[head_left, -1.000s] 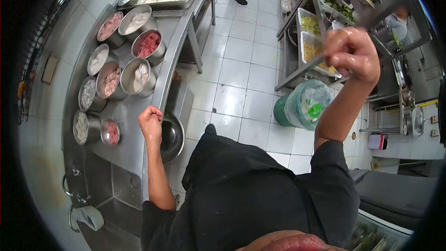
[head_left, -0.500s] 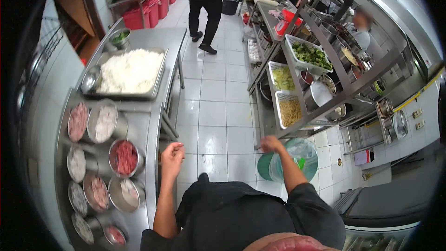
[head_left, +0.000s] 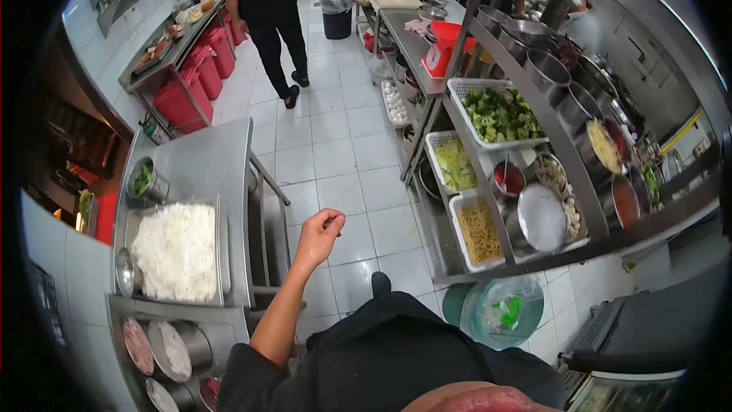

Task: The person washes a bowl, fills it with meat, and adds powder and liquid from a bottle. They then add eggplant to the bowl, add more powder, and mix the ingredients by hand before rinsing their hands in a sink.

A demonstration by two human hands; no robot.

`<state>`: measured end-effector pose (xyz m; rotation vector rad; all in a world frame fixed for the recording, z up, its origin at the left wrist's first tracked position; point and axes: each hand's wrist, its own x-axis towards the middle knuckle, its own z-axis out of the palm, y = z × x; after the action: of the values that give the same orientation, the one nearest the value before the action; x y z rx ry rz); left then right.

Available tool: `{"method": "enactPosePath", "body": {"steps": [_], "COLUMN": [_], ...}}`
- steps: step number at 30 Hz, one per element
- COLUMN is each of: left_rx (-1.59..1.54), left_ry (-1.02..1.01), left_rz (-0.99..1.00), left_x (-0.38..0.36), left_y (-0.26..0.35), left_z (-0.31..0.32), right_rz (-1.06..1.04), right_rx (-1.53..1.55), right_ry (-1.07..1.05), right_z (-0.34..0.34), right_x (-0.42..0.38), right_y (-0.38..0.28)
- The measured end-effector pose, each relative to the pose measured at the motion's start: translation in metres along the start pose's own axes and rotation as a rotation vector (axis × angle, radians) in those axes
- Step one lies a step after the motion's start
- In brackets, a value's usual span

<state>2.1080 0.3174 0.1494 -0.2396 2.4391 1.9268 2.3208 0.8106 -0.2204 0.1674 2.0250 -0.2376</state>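
Observation:
My left hand (head_left: 320,234) is raised in front of me over the tiled floor, fingers curled in a loose fist with nothing visible in it. It is nearest to the steel table (head_left: 202,156) on the left, apart from it. White rice (head_left: 179,252) fills a steel tray (head_left: 224,255) there, with a round metal bowl (head_left: 128,271) at its left side and a small pot of chopped greens (head_left: 143,179) behind. My right hand is out of view; only the dark sleeve shows on that side.
At right stands a steel rack (head_left: 526,99) with baskets of broccoli (head_left: 499,114), cut lettuce (head_left: 456,165) and noodles (head_left: 479,233). A green-tinted bin (head_left: 488,309) sits below. Metal containers of meat (head_left: 139,345) stand lower left. Another person (head_left: 267,8) walks in the aisle; a black bin (head_left: 337,15) stands beyond.
I have moved forward, so the rice tray and rack are nearer and the meat containers slide out below. My left hand swings forward; my right hand leaves view. The other person steps on.

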Motion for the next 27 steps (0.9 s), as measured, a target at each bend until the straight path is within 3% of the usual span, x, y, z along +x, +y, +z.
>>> {"method": "enactPosePath", "body": {"steps": [2, 5, 7, 8, 9, 11, 13, 17, 19, 20, 22, 23, 24, 25, 27], "left_rx": [0.020, -0.029, -0.067, -0.084, -0.099, -0.122, -0.170, -0.265, -0.269, -0.261, -0.234, -0.209, -0.182, -0.189, -0.183], "left_ry": [0.035, 0.074, 0.127, 0.154, 0.176, 0.218, 0.261, 0.336, 0.324, 0.300, 0.256, 0.234, 0.212, 0.190, 0.139], "left_rz": [0.006, -0.010, -0.052, -0.070, -0.082, -0.118, -0.152, -0.181, -0.174, -0.161, -0.107, -0.079, -0.053, -0.025, 0.054], "left_x": [0.041, 0.095, 0.126, 0.142, 0.160, 0.195, 0.237, 0.336, 0.387, 0.418, 0.486, 0.518, 0.549, 0.580, 0.651], "left_y": [0.009, 0.000, -0.006, -0.009, -0.011, -0.024, -0.040, -0.055, -0.056, -0.052, -0.035, -0.023, -0.011, 0.003, 0.034], "left_z": [-0.004, -0.023, -0.038, -0.046, -0.053, -0.074, -0.098, -0.153, -0.177, -0.189, -0.203, -0.209, -0.214, -0.215, -0.212], "right_rz": [-0.106, -0.349, -0.398, -0.434, -0.282, -0.459, -0.518, -0.462, -0.398, -0.293, -0.284, -0.139, -0.294, -0.340, -0.198], "right_rx": [-0.087, -0.450, -0.188, 0.151, 0.559, 0.760, 0.890, 0.744, 0.457, 0.461, 0.056, 0.478, -0.405, -0.559, -0.285], "right_ry": [0.016, 0.026, 0.410, 0.456, 0.455, 0.577, 0.540, 0.555, 0.596, 0.520, 0.495, 0.371, 0.364, 0.319, 0.202], "right_z": [-0.069, -0.200, -0.300, -0.343, -0.407, -0.470, -0.527, -0.566, -0.558, -0.553, -0.518, -0.501, -0.496, -0.488, -0.475], "right_x": [0.049, 0.138, 0.163, 0.191, 0.128, 0.171, 0.172, 0.199, 0.223, 0.215, 0.266, 0.249, 0.227, 0.213, 0.208], "right_y": [-0.041, -0.128, -0.204, -0.236, -0.297, -0.351, -0.399, -0.437, -0.415, -0.407, -0.357, -0.350, -0.347, -0.343, -0.336]}}
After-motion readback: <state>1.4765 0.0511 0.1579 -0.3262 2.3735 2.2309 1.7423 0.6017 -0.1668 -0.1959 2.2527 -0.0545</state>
